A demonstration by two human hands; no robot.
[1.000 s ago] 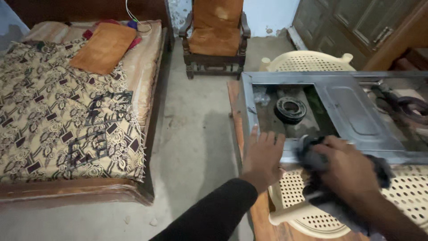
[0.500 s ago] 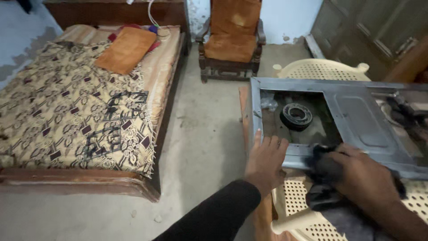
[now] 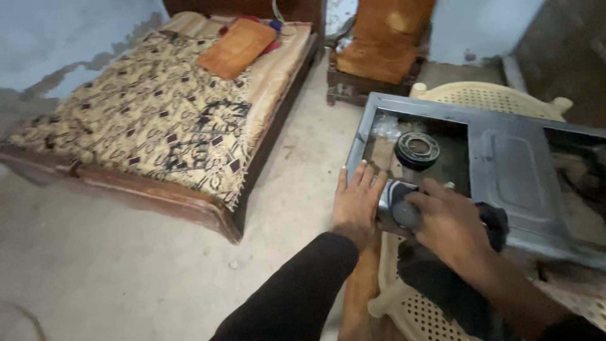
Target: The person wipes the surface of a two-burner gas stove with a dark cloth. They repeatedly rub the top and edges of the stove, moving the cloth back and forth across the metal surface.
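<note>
Here the person's left hand (image 3: 357, 201) lies flat, fingers together and stretched out, on the near left corner of a grey metal stove frame (image 3: 512, 165), pressing on it without gripping anything. The right hand (image 3: 449, 222) is closed around a dark cloth (image 3: 442, 278), held against the frame's front edge just beside the left hand; part of the cloth bunches under the palm and the rest hangs down below the wrist. The frame rests tilted across cream perforated plastic chairs (image 3: 410, 309), one showing under the hands and another behind the frame's far edge. In the frame's left opening sits a round black burner ring (image 3: 417, 150), close above the right hand's knuckles, with a scrap of crumpled clear plastic (image 3: 386, 130) beside it in the far left corner. To the left, across bare concrete floor (image 3: 126, 265), stands a wooden bed (image 3: 158, 126) covered with a patterned yellow and black spread, an orange cushion (image 3: 237, 47) lying near its head. An upholstered orange armchair (image 3: 379, 50) stands against the far wall, between the bed and the chairs.
</note>
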